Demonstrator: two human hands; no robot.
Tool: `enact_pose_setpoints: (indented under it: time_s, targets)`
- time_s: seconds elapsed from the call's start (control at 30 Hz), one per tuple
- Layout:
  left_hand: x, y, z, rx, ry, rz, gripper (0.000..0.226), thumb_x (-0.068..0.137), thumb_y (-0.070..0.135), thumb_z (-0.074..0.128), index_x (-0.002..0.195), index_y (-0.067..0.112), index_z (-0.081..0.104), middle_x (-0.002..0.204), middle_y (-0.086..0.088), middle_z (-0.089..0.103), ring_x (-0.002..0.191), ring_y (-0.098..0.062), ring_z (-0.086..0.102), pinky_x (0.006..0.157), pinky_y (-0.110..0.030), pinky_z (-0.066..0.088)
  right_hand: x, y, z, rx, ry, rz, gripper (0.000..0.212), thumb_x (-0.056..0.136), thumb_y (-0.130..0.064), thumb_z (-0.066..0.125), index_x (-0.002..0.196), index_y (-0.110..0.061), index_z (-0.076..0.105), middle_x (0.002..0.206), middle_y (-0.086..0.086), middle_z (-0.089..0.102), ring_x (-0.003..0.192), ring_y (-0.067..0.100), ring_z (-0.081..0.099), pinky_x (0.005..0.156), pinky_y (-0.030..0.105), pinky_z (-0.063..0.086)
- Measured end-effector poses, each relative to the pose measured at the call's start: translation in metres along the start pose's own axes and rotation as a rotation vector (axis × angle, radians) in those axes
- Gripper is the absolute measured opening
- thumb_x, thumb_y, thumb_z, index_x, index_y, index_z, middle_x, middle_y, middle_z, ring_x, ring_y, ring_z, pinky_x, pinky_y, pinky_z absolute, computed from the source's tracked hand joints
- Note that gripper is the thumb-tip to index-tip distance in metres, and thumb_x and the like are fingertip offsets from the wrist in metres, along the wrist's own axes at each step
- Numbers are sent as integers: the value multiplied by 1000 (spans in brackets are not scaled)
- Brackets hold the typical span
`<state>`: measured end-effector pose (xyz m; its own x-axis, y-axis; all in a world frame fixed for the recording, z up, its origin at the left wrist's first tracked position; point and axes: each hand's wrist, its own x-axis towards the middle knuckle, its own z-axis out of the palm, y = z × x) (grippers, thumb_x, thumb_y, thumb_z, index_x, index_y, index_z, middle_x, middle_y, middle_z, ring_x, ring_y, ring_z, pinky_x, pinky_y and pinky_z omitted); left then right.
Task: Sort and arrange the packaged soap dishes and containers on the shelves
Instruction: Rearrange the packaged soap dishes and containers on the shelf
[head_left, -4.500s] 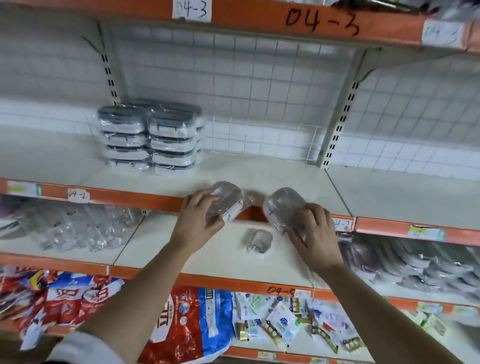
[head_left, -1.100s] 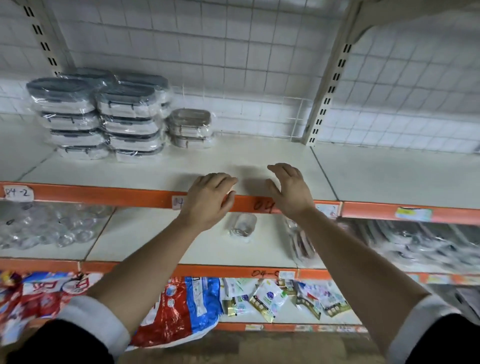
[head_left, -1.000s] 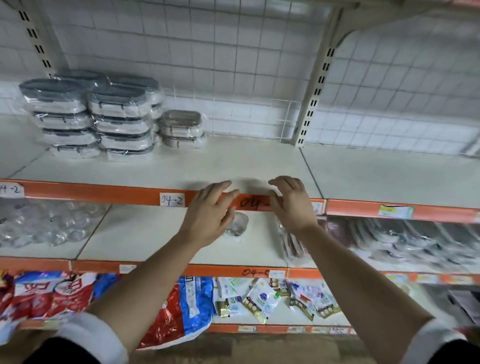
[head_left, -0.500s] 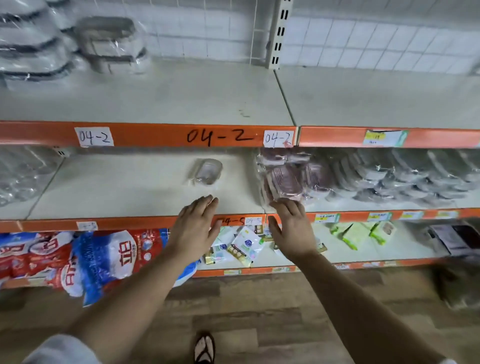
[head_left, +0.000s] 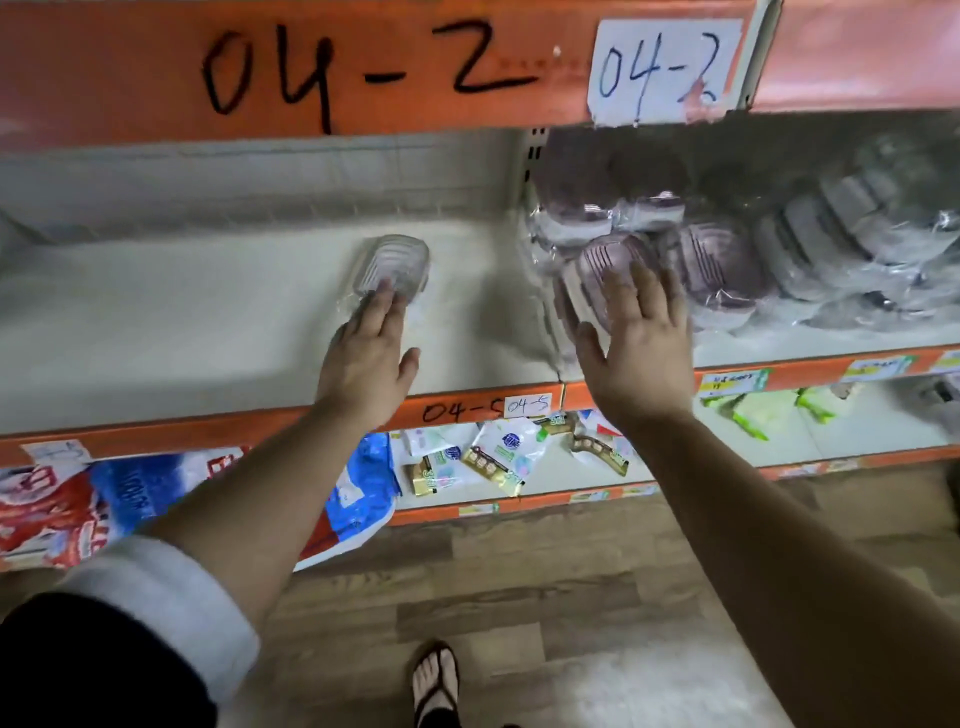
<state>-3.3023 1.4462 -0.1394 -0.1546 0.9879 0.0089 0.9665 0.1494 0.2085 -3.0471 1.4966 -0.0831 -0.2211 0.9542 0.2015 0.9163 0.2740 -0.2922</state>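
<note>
On middle shelf (head_left: 156, 322) | left hand (head_left: 366, 358) fingers straight, tips at lone clear soap dish (head_left: 392, 262) | right hand (head_left: 636, 353) fingers spread wide over purple dish packs (head_left: 605, 260), gripping nothing | risk: slick wrap slips, leaning pile may slide off near edge

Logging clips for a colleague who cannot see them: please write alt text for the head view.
Two bare hands reach onto a shop shelf: the left hand, held flat, meets a lone clear wrapped soap dish, while the right hand spreads open over a purple soap dish at the front of a pile. The orange shelf edge above reads 04-2.
</note>
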Motion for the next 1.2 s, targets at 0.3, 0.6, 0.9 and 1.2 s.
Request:
enact_pose_setpoints:
  time_s: [0.3, 0.6, 0.9, 1.2]
  targets:
    - [57, -25, 18, 57, -95, -108, 67, 100, 41, 42, 154, 8, 19, 163, -8, 5, 149, -32, 6, 119, -40, 15, 15, 11, 26, -19, -54, 146, 58, 94, -44, 48, 148, -26, 34, 160, 9, 20, 147, 42, 7, 117, 56, 12]
    - [63, -6, 24, -83, 40, -267, 47, 90, 36, 64, 116, 0, 51, 123, -27, 52, 108, -44, 51, 95, -48, 41, 11, 11, 27, -7, 110, 104, 37, 93, -32, 51, 123, -11, 54, 136, 15, 44, 118, 40, 40, 95, 44, 33]
    - [-8, 15, 4, -190, 202, -188, 44, 75, 23, 73, 102, -7, 53, 103, -25, 57, 97, -39, 51, 90, -44, 34, -37, 5, 1, 75, 96, -10, 38, 89, -29, 61, 119, -5, 60, 128, 20, 51, 110, 44, 45, 98, 47, 36]
    - [-114, 47, -83, -222, 278, 26, 47, 65, 20, 81, 96, -2, 53, 94, -16, 57, 85, -33, 53, 79, -40, 40, -95, -19, -75, 162, 123, -94, 33, 86, -27, 67, 109, -4, 63, 119, 20, 56, 106, 43, 49, 96, 48, 39]
